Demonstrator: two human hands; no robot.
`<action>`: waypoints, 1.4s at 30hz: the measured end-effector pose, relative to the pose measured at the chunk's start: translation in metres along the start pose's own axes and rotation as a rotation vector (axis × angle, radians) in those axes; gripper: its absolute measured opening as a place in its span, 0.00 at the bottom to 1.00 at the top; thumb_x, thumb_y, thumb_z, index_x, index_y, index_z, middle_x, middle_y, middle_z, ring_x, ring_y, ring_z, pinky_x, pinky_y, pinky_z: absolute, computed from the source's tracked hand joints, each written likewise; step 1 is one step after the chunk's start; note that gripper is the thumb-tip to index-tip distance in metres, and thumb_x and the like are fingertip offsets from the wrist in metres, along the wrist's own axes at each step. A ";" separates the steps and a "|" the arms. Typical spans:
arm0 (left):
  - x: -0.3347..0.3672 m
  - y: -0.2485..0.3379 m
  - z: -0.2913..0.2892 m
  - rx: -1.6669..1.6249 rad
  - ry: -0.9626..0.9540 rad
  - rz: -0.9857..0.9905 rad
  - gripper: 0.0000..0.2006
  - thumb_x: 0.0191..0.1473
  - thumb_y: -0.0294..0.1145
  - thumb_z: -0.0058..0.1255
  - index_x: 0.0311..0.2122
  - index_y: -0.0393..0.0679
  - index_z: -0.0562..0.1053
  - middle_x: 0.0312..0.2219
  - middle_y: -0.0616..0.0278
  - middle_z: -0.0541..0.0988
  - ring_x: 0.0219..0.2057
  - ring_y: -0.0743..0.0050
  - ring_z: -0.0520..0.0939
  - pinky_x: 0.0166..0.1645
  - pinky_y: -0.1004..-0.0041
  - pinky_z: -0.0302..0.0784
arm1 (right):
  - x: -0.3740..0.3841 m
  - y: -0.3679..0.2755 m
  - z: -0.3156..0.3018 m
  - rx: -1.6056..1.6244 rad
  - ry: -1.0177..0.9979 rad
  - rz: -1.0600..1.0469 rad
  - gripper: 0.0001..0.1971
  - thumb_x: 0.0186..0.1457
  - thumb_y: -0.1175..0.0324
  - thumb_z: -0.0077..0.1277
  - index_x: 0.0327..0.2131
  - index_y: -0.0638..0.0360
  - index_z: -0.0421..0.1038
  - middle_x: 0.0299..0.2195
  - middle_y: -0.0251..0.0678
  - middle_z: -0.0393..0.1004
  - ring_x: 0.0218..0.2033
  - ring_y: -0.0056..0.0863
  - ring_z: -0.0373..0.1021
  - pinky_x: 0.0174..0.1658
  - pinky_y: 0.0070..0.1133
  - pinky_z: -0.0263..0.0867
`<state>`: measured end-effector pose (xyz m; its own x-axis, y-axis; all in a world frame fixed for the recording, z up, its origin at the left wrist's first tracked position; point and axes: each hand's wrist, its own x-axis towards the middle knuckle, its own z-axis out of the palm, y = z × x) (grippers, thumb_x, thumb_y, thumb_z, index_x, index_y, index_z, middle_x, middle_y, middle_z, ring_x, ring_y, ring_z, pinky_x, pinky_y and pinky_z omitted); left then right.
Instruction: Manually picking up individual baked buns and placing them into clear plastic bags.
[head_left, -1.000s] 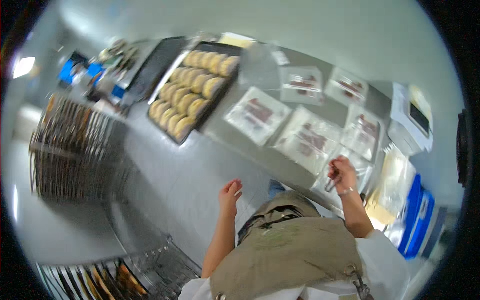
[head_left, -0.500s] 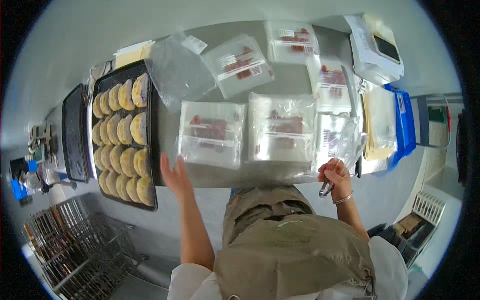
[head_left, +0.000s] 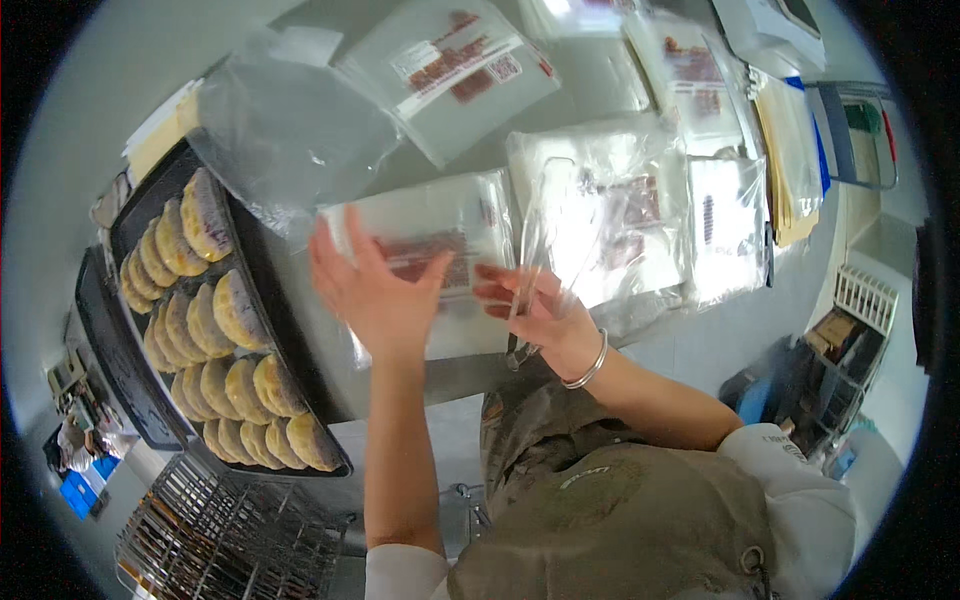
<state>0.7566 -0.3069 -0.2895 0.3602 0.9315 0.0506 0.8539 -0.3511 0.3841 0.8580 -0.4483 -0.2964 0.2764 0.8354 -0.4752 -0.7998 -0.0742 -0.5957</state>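
Clear tongs (head_left: 529, 255) stand tilted in my right hand (head_left: 550, 325), which is closed around their lower part; their far end overlaps the printed bags behind. My left hand (head_left: 380, 290) is over a stack of clear printed bags (head_left: 470, 225), its fingers spread and slightly blurred; whether it touches the bags I cannot tell. Beside that stack, another pile of clear printed bags (head_left: 620, 230) lies behind my right hand. To the left, a black tray (head_left: 285, 330) holds rows of yellow, half-moon baked pieces (head_left: 240, 390) with darker undersides.
Further bag stacks (head_left: 450, 70) and a loose clear bag (head_left: 290, 120) lie along the far side. At the right are cream sheets (head_left: 790, 160) and a blue bin (head_left: 822, 150). A second dark tray (head_left: 125, 350) and a wire rack (head_left: 230, 530) stand left.
My view has turned and come nearer the table. My left hand has moved over the near bag stack. My right hand has brought the tongs leftward, close to my left hand.
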 end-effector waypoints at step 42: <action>-0.011 0.164 0.096 -0.100 -0.082 0.310 0.37 0.34 0.52 0.55 0.51 0.47 0.57 0.49 0.51 0.56 0.51 0.52 0.57 0.50 0.54 0.53 | -0.026 -0.111 -0.115 -0.133 0.321 -0.168 0.20 0.38 0.83 0.42 0.39 0.56 0.63 0.49 0.43 0.58 0.51 0.35 0.56 0.51 0.29 0.52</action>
<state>0.9290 -0.3842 -0.3157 0.6294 0.7698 0.1061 0.6596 -0.6014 0.4509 1.0006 -0.5244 -0.2928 0.5672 0.6308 -0.5295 -0.6586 -0.0386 -0.7515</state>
